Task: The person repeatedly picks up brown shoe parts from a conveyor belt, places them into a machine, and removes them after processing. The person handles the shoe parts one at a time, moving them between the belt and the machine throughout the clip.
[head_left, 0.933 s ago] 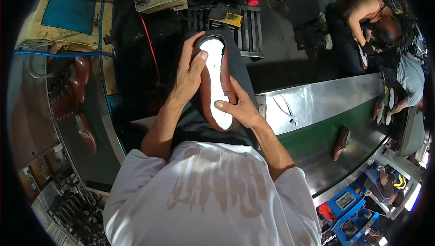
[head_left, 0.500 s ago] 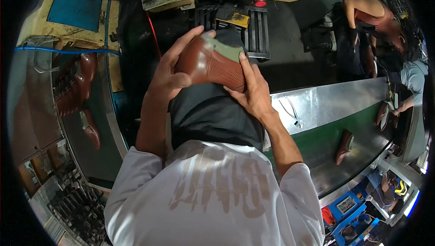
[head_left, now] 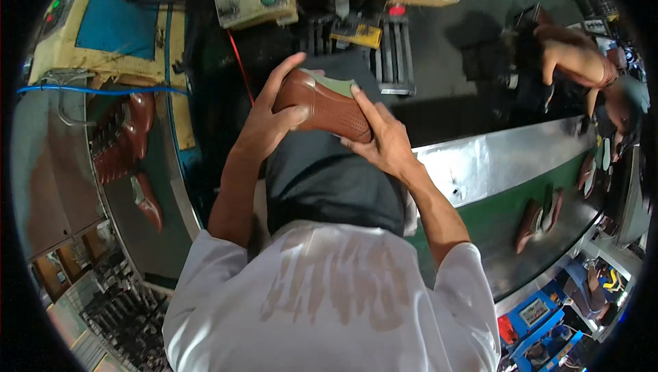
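I hold a brown perforated leather shoe upper (head_left: 325, 103) on its pale green last in both hands, above my dark apron. My left hand (head_left: 269, 122) grips its left end, fingers reaching over the top. My right hand (head_left: 379, 136) holds its right side, fingers spread along the leather. The shoe lies on its side, tilted, close in front of a dark machine (head_left: 356, 29) with ribbed metal parts.
Brown shoes (head_left: 130, 132) lie on the belt at my left. A shiny metal rail (head_left: 493, 159) and green conveyor (head_left: 500, 214) with more brown shoes (head_left: 538, 218) run at the right. Another person (head_left: 589, 77) bends over at the far right. Blue bins (head_left: 541, 317) stand lower right.
The shoe showed its white sole upward at first; I have turned it so the brown leather side faces up and raised it toward the machine.
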{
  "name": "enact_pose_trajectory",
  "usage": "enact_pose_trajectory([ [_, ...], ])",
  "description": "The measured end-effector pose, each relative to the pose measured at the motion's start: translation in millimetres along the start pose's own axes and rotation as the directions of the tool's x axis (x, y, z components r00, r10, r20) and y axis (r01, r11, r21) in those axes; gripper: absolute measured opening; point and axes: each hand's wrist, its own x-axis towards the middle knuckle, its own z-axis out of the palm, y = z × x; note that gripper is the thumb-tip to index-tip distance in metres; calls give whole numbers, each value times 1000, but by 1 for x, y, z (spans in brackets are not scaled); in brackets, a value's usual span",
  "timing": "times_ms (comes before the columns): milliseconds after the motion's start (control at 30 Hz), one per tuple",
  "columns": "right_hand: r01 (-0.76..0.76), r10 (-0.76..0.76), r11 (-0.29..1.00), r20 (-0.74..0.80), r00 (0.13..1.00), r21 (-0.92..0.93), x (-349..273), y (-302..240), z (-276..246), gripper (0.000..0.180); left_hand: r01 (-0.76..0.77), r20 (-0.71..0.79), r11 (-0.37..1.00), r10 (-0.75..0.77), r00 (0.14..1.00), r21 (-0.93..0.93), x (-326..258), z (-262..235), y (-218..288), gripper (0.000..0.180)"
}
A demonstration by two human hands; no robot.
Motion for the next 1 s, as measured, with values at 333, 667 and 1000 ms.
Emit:
enact_pose_trajectory([
  [333, 128, -49, 842, 163, 985, -523, -24, 0, -30, 100, 528, -136, 833, -511, 849, 163, 96, -6, -84, 66],
  [667, -126, 8, 909, -287, 958, -397, 1, -13, -85, 81, -191, -227, 950, 249, 942, 248, 302, -20, 54, 82],
  [1000, 21, -239, 825, -315, 919, -565, 214, -96, -173, 79, -226, 135, 974, 228, 964, -28, 295, -14, 118, 80],
])
